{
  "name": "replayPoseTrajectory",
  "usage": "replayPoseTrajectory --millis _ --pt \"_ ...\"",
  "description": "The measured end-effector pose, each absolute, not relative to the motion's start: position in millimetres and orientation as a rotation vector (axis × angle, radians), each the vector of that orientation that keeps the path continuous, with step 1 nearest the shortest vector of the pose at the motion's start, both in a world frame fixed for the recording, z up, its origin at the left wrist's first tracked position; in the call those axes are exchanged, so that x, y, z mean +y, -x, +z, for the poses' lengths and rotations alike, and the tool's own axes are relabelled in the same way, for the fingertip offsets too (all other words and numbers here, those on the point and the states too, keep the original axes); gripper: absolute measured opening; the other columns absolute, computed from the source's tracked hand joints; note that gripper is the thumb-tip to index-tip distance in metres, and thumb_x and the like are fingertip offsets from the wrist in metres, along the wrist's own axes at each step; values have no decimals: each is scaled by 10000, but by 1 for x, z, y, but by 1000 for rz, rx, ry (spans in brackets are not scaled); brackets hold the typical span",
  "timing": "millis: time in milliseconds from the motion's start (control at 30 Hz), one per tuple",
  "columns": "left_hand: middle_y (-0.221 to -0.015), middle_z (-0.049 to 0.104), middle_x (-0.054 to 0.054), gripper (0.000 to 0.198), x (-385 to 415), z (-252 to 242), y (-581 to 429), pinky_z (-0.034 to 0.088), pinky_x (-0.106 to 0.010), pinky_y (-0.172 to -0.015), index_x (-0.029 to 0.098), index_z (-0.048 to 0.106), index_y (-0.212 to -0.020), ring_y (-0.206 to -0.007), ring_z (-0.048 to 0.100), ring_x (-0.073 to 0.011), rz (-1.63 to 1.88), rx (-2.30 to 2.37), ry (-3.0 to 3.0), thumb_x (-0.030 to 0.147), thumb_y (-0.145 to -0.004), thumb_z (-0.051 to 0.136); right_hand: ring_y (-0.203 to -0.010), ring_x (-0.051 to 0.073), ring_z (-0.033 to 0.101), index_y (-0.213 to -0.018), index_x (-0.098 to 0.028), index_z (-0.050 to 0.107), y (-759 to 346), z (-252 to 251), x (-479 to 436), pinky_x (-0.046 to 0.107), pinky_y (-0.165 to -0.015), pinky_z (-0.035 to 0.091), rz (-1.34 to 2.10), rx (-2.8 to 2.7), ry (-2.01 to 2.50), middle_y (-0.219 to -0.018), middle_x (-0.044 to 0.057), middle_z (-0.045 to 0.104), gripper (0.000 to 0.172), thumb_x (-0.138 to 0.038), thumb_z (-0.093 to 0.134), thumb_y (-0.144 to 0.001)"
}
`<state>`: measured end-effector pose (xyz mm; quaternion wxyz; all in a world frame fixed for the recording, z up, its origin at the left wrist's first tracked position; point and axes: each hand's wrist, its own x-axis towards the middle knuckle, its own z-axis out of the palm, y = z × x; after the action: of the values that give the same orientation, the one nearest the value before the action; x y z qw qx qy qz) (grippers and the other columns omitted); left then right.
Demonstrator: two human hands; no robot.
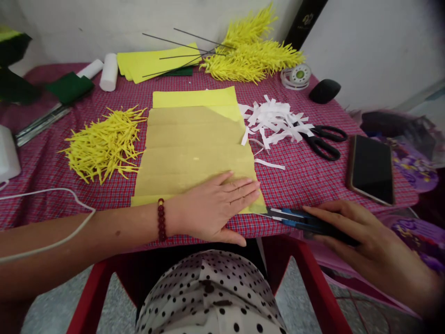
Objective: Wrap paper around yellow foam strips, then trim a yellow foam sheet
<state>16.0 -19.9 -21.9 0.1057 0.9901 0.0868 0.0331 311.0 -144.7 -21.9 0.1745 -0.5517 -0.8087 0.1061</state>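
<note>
A yellow crepe paper sheet (194, 139), creased crosswise, lies on the checked cloth in front of me. My left hand (222, 204) presses flat on its lower right part, fingers stretched toward the right and thumb apart. A dark bead bracelet (162, 219) circles that wrist. In my right hand (361, 232), fingers wrapped round its handle, is a blue and black utility knife (306, 220). Its tip points left and meets the paper's lower right corner. Left of the sheet sits a pile of twisted yellow paper strips (104, 144); white paper strips (274, 118) lie on its right.
Black-handled scissors (325, 141) lie partly under the white strips, with a phone (371, 169) beyond. At the back are fluffy yellow stems (250, 55), folded yellow paper (156, 62), a white roll (109, 72), a tape roll (297, 75) and a black mouse (325, 91). A white cable (74, 195) crosses my left forearm.
</note>
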Motion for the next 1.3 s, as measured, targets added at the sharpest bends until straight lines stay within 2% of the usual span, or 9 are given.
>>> replayPoseTrajectory --millis 167,333,533,733,900,1100,1233,1300 --pt "-1544 245 -121 787 -20 -22 -14 143 -472 -1138 178 239 -1474 -1410 242 -274 155 239 -2887 655 -863 376 -915 259 624 -1266 -270 561 -308 -25 -135 399 -763 544 335 -2247 1621 -1036 93 621 424 -317 584 -845" --pt "-1552 227 -108 785 -20 -22 -13 134 -486 -1139 189 250 -1473 -1411 233 -287 145 256 -2891 667 -860 366 -907 253 626 -1131 -240 590 -298 -22 -121 397 -778 545 363 -2260 1577 -1022 94 622 296 -306 594 -843" --pt "-1541 256 -121 780 -20 -23 -15 146 -477 -1135 151 272 -1461 -1405 243 -284 161 262 -2886 645 -868 378 -950 240 610 -1203 -210 550 -285 -17 -116 386 -792 545 391 -2368 1480 -1067 114 585 327 -281 538 -884" --pt "-1532 282 -119 759 -21 -21 -16 123 -460 -1137 151 297 -1448 -1400 252 -274 96 288 -2914 647 -877 351 -916 233 623 -1266 -260 501 -291 -17 -129 361 -761 557 317 -2400 1486 -1062 94 581 371 -299 519 -897" --pt "-1538 262 -122 768 -22 -22 -16 111 -447 -1146 125 279 -1454 -1410 235 -266 73 306 -2919 643 -888 318 -940 230 618 -1353 -337 424 -311 -24 -147 340 -772 562 320 -2422 1587 -1123 74 551 480 -270 510 -885" --pt "-1538 255 -133 793 -19 -19 -16 91 -458 -1162 92 274 -1453 -1418 215 -270 80 289 -2816 640 -885 345 -944 213 615 -1315 -317 475 -321 -32 -154 311 -769 564 265 -2413 1550 -1124 65 547 415 -363 464 -903" --pt "-1510 329 -121 633 -6 -10 -11 216 -359 -1149 112 286 -1448 -1392 294 -186 239 356 -2597 513 -958 284 -961 207 603 -1299 -287 484 -321 -32 -154 305 -777 555 234 -2428 1569 -1124 70 544 403 -375 460 -907" --pt "-1461 413 -118 547 0 -8 -6 285 -349 -1117 129 336 -1421 -1347 365 -172 349 494 -2544 444 -980 261 -953 207 603 -1300 -284 481 -323 -31 -156 307 -767 555 206 -2421 1589 -1117 70 547 406 -380 463 -906"
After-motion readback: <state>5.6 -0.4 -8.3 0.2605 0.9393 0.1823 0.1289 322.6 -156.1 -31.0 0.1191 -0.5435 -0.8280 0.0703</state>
